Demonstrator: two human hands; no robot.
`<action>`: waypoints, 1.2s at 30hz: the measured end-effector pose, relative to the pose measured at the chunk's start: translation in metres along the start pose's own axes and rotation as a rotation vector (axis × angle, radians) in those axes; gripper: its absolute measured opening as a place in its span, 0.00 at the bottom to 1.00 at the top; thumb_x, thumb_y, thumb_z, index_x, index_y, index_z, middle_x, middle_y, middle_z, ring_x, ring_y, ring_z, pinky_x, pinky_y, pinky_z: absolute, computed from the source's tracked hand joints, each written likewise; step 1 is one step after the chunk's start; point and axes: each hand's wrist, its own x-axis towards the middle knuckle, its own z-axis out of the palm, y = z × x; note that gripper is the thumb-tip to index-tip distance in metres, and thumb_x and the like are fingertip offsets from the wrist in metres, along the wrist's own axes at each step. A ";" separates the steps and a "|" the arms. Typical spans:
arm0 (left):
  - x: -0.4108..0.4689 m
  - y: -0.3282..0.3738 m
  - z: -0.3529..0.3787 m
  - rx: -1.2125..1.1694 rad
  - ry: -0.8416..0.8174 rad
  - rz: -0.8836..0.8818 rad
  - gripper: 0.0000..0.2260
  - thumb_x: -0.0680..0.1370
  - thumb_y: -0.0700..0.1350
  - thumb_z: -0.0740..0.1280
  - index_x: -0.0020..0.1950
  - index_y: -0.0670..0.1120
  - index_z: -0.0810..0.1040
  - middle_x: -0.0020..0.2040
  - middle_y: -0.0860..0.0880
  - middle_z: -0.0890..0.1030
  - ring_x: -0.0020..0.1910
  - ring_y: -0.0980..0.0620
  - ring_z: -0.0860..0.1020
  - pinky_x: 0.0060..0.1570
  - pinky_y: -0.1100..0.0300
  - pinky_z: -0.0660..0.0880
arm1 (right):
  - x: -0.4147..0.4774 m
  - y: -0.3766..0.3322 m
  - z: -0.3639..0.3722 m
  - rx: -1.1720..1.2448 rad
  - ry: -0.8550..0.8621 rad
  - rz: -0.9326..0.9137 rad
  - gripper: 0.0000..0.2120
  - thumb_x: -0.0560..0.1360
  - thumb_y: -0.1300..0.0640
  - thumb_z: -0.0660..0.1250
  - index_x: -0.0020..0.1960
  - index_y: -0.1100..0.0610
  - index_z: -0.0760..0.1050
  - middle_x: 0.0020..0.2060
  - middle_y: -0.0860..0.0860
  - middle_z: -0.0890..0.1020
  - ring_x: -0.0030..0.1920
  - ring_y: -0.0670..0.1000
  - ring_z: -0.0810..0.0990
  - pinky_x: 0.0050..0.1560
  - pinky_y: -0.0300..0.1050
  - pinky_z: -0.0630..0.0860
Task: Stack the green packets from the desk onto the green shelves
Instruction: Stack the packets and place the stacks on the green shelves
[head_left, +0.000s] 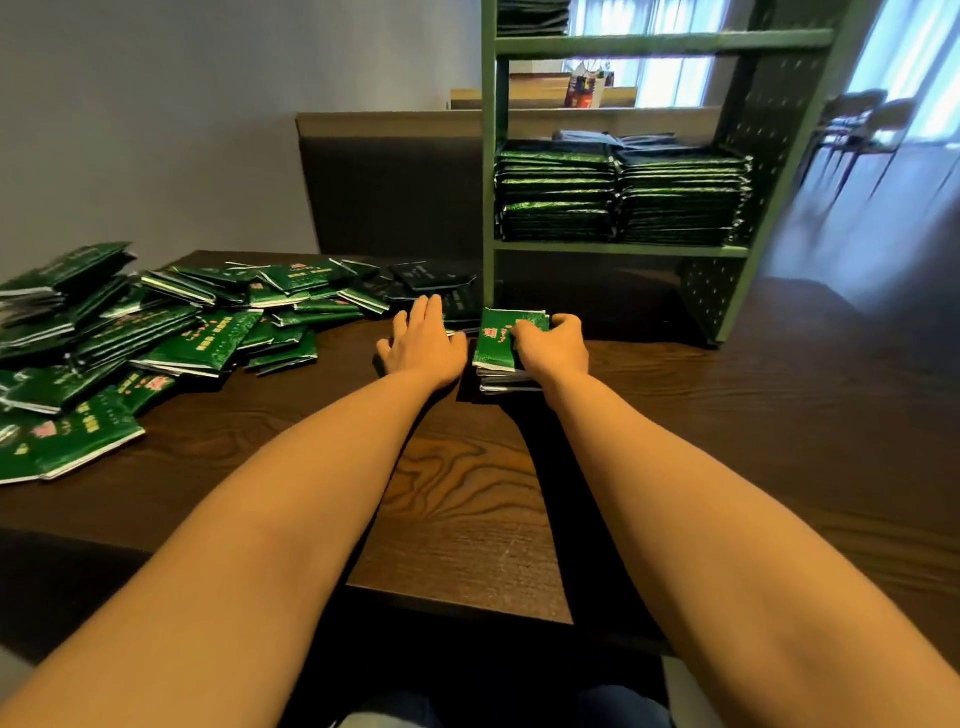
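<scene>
A: Left hand (423, 340), pose?
B: Forearm stretched straight out over the surface (467, 467), palm down. Fingers (428, 314) straight and slightly spread, released, grasping nothing. The tips lie on a dark packet (460, 312) at the right edge of the loose heap (156, 332).
A: Right hand (553, 345)?
B: Forearm also extended, hand turned inward. Fingers are curled, grasping a small stack (501, 348) of green packets over its top and right side. The stack rests on the surface, just right of the left hand.
A: Position relative to the shelf (618, 250)?
B: The small stack sits just in front of the green shelf's lowest opening. The middle level carries two tall stacks (618, 192) side by side. The loose heap covers the left part of the surface.
</scene>
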 end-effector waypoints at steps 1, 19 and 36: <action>0.004 -0.001 0.005 0.012 -0.027 -0.001 0.29 0.83 0.55 0.55 0.81 0.50 0.51 0.81 0.52 0.52 0.79 0.45 0.51 0.72 0.37 0.55 | 0.002 0.001 0.001 -0.016 0.001 -0.008 0.27 0.80 0.50 0.68 0.75 0.54 0.64 0.66 0.55 0.78 0.60 0.55 0.78 0.55 0.47 0.73; -0.038 -0.015 -0.008 -0.050 0.201 -0.034 0.11 0.81 0.53 0.63 0.54 0.51 0.83 0.57 0.44 0.82 0.58 0.39 0.78 0.58 0.49 0.69 | -0.014 -0.001 0.003 -0.094 0.024 -0.066 0.24 0.80 0.51 0.67 0.73 0.54 0.64 0.66 0.57 0.77 0.64 0.58 0.78 0.66 0.55 0.76; -0.063 -0.014 -0.051 -1.089 0.247 -0.381 0.10 0.75 0.32 0.68 0.42 0.47 0.76 0.43 0.47 0.78 0.48 0.48 0.76 0.41 0.61 0.76 | -0.045 -0.001 -0.017 -0.166 0.044 -0.031 0.27 0.82 0.51 0.66 0.76 0.55 0.60 0.70 0.59 0.74 0.67 0.60 0.77 0.67 0.55 0.75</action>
